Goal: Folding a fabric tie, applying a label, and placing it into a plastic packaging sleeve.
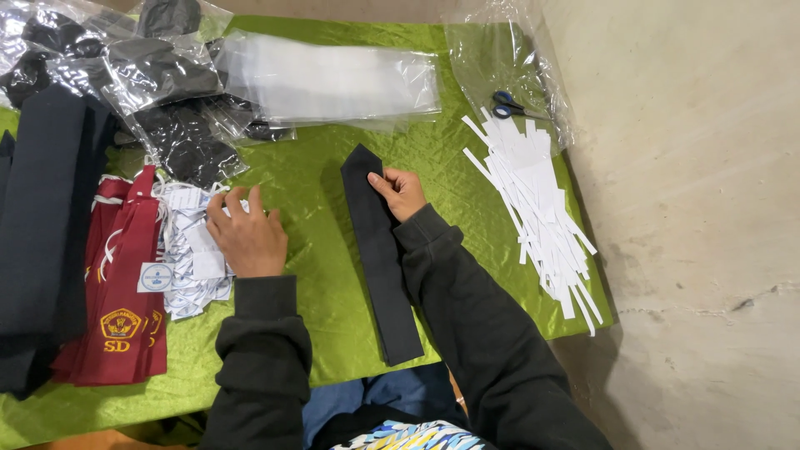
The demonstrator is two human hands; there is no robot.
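A black necktie (377, 250) lies lengthwise on the shiny green cloth (317, 275), pointed end away from me. My right hand (400, 192) rests on its upper part, fingers pressing the fabric flat. My left hand (246, 237) lies on a heap of small white paper tags (193, 258) with thin strings, fingers spread over them. Both arms wear dark sleeves.
Dark red ties (121, 283) and a stack of black ties (42, 225) lie at the left. Clear plastic bags (329, 79), some holding black items, sit at the back. White paper strips (537, 200) and blue-handled scissors (508, 106) lie at the right, by the beige floor.
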